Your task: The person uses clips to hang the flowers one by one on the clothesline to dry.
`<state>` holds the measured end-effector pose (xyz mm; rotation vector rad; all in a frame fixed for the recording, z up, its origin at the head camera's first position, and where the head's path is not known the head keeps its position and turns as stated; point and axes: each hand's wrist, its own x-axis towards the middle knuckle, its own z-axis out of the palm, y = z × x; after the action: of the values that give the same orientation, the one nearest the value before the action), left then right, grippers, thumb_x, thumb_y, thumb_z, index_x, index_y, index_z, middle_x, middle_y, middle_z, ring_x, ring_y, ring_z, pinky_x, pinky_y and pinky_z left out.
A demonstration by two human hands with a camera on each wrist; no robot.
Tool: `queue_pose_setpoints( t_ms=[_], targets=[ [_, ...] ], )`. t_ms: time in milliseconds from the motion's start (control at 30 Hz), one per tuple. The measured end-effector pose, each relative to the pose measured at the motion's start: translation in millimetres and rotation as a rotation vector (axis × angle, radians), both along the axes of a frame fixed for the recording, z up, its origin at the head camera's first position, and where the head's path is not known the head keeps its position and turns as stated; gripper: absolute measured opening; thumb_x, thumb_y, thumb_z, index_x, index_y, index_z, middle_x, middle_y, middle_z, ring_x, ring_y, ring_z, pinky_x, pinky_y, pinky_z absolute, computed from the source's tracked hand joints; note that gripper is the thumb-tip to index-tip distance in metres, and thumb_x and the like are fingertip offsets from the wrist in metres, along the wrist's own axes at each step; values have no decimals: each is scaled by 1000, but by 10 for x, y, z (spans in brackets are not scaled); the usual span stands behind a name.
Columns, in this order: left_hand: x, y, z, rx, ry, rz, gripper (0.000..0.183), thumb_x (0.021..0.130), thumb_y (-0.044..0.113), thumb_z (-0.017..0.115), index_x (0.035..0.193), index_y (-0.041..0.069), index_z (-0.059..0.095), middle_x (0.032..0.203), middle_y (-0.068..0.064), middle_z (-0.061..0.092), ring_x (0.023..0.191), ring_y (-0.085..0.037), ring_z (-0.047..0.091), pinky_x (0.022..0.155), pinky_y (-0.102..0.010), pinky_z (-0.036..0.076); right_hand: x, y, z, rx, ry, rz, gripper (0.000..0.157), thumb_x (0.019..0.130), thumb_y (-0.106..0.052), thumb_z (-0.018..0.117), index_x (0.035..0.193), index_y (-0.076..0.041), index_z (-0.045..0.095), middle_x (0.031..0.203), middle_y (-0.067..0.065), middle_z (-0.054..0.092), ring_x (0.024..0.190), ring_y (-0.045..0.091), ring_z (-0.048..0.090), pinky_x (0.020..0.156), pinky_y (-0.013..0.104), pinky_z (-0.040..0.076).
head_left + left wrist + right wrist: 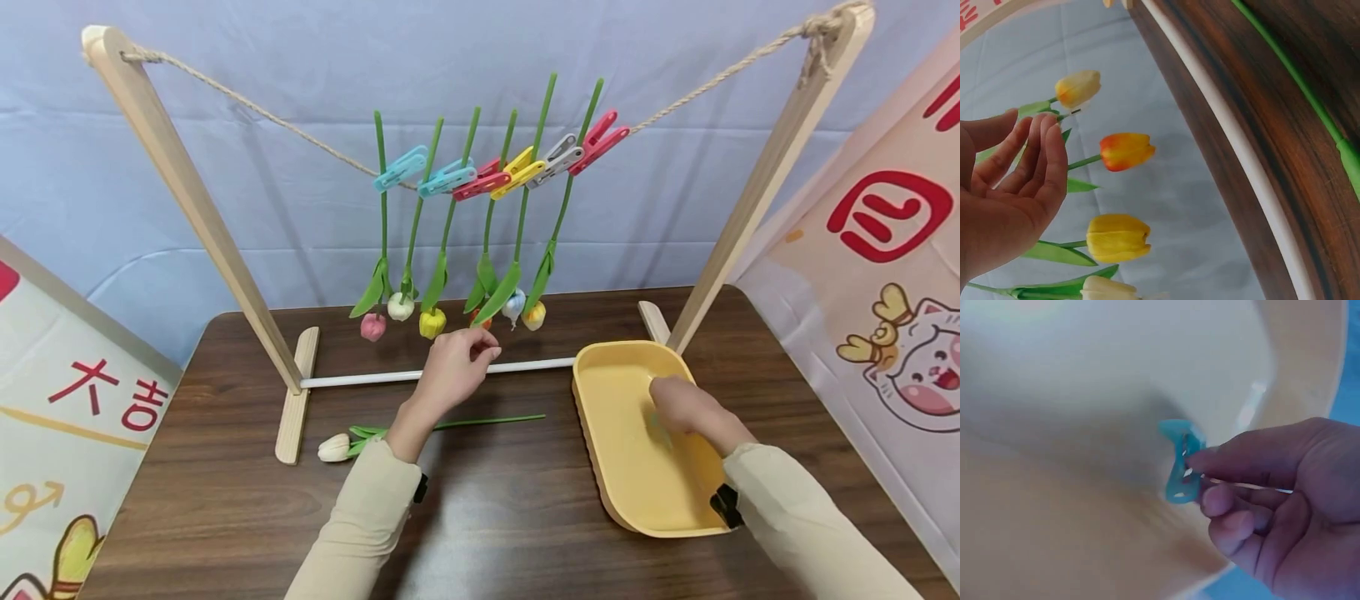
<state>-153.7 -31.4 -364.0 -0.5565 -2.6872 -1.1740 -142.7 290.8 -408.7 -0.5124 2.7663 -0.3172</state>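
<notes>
My right hand (pixel 686 408) reaches down into a yellow plastic basin (pixel 626 492). In the right wrist view, its thumb and fingers pinch a teal clothespin (pixel 1180 481). My left hand (pixel 453 367) hovers in front of the hanging flowers, its fingers loosely bent with nothing between them. Behind it, several artificial tulips hang heads down from a rope, including a yellow tulip (pixel 432 323) and an orange tulip (pixel 1127 151). Clothespins hold their stems, among them a yellow clothespin (pixel 517 172) and a grey clothespin (pixel 558 158). A white tulip (pixel 334 448) lies on the table, partly behind my left wrist.
A wooden frame (pixel 195 200) stands on the dark wooden table (pixel 480 517), with the sagging rope (pixel 247 102) tied between its posts. A white bar (pixel 367 378) joins the posts low down. Printed cloths hang at both sides.
</notes>
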Motion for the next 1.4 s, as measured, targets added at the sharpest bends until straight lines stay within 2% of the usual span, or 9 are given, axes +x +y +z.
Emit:
queue_pose_setpoints(
  t_ms=[100, 200, 433, 733, 867, 1000, 1100, 1267, 1400],
  targets=[
    [16, 12, -26, -13, -17, -49, 5, 86, 11, 63, 84, 7, 67, 77, 0, 64, 67, -13, 56, 63, -27, 45, -60, -62, 101, -62, 20, 3, 24, 76, 10, 51, 61, -7, 46, 55, 0, 40, 47, 10, 32, 45, 23, 29],
    [39, 46, -54, -33, -44, -108, 5, 86, 11, 63, 86, 7, 67, 78, 0, 64, 70, -12, 56, 64, -25, 45, -104, -160, 222, -146, 45, 40, 19, 75, 11, 54, 65, -6, 53, 60, 0, 45, 53, 12, 35, 51, 27, 33],
    [111, 203, -95, -69, -77, -203, 10, 87, 12, 62, 93, 6, 67, 77, 1, 63, 66, -8, 56, 62, -21, 44, -98, -479, 496, -262, 185, 144, 11, 75, 4, 62, 75, -7, 64, 69, -4, 57, 60, 8, 47, 55, 27, 41],
    [149, 363, -80, -125, -70, -260, 13, 86, 11, 63, 98, 6, 66, 80, 0, 62, 67, -8, 55, 62, -19, 43, -40, -890, 691, -352, 181, 285, 14, 76, 6, 67, 80, -7, 69, 78, -2, 61, 63, 7, 50, 56, 24, 42],
    [163, 367, -60, -143, -79, -264, 10, 86, 9, 64, 95, 6, 66, 80, 0, 62, 66, -8, 53, 61, -19, 42, -40, -981, 712, -375, 184, 314, 14, 75, 7, 67, 80, -7, 70, 76, -2, 61, 64, 7, 50, 57, 24, 42],
    [166, 335, -65, -131, -45, -248, 5, 86, 8, 63, 88, 6, 67, 79, 0, 63, 65, -9, 52, 60, -20, 42, -38, -1003, 711, -409, 206, 315, 12, 77, 5, 67, 82, -6, 70, 78, -2, 62, 64, 7, 52, 57, 24, 43],
    [165, 288, -66, -102, -12, -212, 4, 86, 7, 63, 86, 6, 67, 81, -1, 65, 64, -9, 53, 59, -21, 42, -34, -982, 704, -447, 235, 270, 8, 78, -3, 69, 87, -4, 68, 79, -1, 61, 64, 9, 51, 55, 24, 42],
    [153, 206, -56, -45, -11, -144, 4, 85, 6, 64, 86, 5, 68, 81, -2, 66, 61, -10, 52, 59, -22, 42, -21, -924, 688, -470, 239, 187, 29, 73, -21, 77, 93, -3, 66, 79, -3, 58, 67, 13, 51, 55, 24, 41],
    [147, 175, -45, -17, -26, -127, 4, 84, 6, 64, 86, 5, 67, 80, -2, 66, 64, -10, 55, 60, -22, 44, -11, -906, 655, -477, 215, 159, 30, 73, -22, 77, 94, -4, 65, 78, -5, 56, 69, 18, 52, 56, 24, 41]
  ],
)
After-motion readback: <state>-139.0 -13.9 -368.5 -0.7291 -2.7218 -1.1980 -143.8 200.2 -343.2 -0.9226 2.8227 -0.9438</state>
